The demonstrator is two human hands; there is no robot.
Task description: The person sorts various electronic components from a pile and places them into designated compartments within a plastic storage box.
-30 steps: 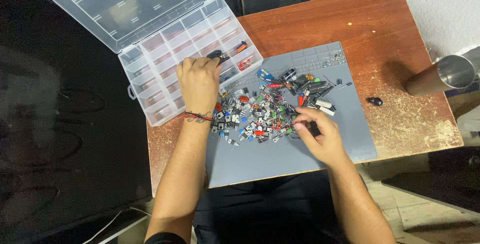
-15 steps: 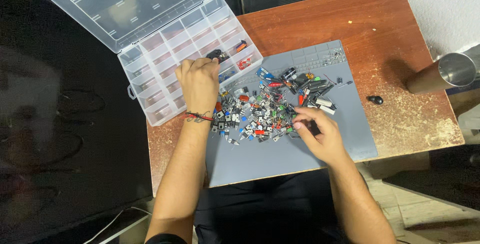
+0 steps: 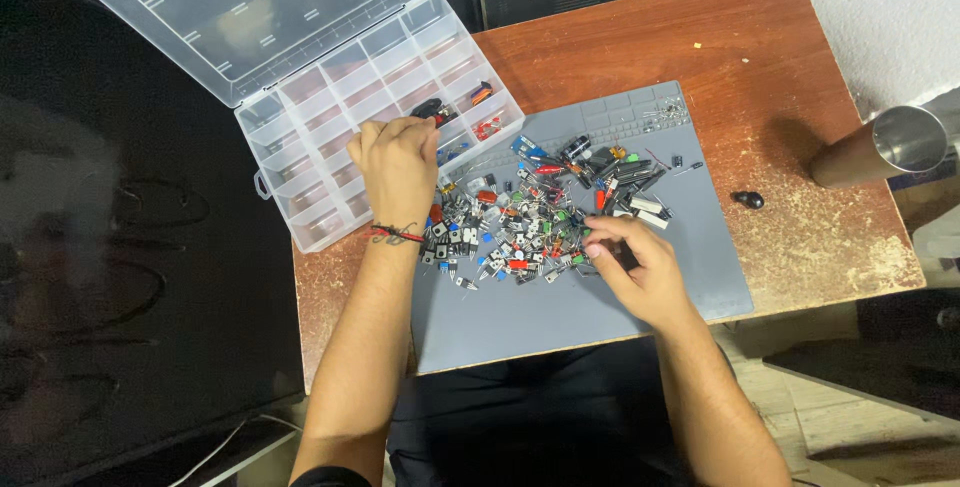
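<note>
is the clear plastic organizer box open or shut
Open: the clear organizer box has its lid swung back flat, leaving the compartments uncovered, and the left hand rests over them.

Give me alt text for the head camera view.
A person's left hand reaches over a clear compartment box while the right hand picks at a pile of small electronic parts on a grey mat on a wooden table.

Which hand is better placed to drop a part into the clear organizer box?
Probably the left hand: it rests at the edge of the clear organizer box. The right hand is farther off, on the pile of small parts.
</note>
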